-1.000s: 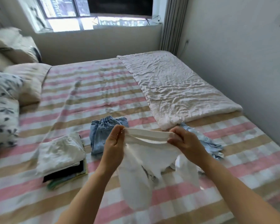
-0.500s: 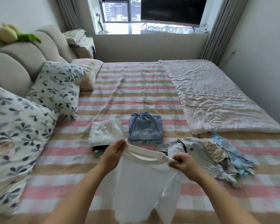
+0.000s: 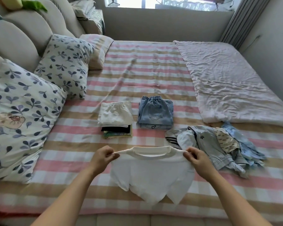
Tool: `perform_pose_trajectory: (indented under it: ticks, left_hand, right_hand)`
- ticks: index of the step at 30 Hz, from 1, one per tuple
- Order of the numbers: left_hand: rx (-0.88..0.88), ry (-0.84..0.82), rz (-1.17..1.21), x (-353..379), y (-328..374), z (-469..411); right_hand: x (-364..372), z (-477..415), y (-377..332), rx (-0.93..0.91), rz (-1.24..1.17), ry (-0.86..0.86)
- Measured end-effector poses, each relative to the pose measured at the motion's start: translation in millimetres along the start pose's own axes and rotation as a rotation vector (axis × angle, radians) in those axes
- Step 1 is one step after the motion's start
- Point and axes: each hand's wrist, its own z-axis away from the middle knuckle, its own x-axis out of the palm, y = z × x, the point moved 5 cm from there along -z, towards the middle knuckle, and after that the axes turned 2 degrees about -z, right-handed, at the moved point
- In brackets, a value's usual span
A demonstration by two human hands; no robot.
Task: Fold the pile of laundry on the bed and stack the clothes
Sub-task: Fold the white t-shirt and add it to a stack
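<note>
- Bed (image 3: 145,74): fills most of the view; carries a pink, tan and white striped sheet.
- Quilt (image 3: 232,82): lies flat along the right side of the bed, well apart from both hands.
- Leaf-print pillows (image 3: 18,115): lean against the padded headboard on the left.
- White T-shirt (image 3: 152,173): hangs stretched between both hands over the near part of the bed, collar uppermost and farthest from the person, sleeves and hem drooping. Cannot tell whether the hem touches the sheet.
- Unfolded pile (image 3: 219,144): lies crumpled just beyond the right hand; holds light blue and patterned garments.
- Denim stack (image 3: 155,114): sits folded beyond the collar, mid-bed.
- White-topped stack (image 3: 115,115): sits just left of the denim stack, apart from it; shows dark and green layers beneath.
- Left hand (image 3: 101,158): pinches the T-shirt's left shoulder between thumb and curled fingers; reaches in from bottom left.
- Right hand (image 3: 197,159): pinches the opposite shoulder the same way; covers the near edge of the unfolded pile.
</note>
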Motion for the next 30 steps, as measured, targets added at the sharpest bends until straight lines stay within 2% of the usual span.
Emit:
perform_pose_trajectory:
  ticks: [5,9,12,15,24,30]
  left_hand:
    - [0.071,0.149,0.047,-16.5,9.6,12.5]
    - [0.148,0.242,0.093,-44.0,39.3,20.3]
    - [0.171,0.208,0.149,-67.3,53.2,21.0]
    - [0.174,0.138,0.075,-73.4,47.4,11.4]
    - [0.008,0.213,-0.163,8.2,-60.4,-47.0]
    - [0.075,0.338,-0.215,53.8,-112.1,-100.7]
  right_hand:
    - [-2.1,15.9,-17.2,-0.073,0.068,0.073]
    - [-9.5,24.4,-43.7,-0.054,-0.044,0.034]
    - [-18.0,28.4,-65.2,-0.009,-0.199,-0.059]
    - [-17.0,18.3,-65.8,0.043,-0.215,-0.127]
    - [48.1,-71.4,38.0,0.025,0.058,0.054]
    - [77.3,-137.4,103.8,-0.094,0.182,0.181]
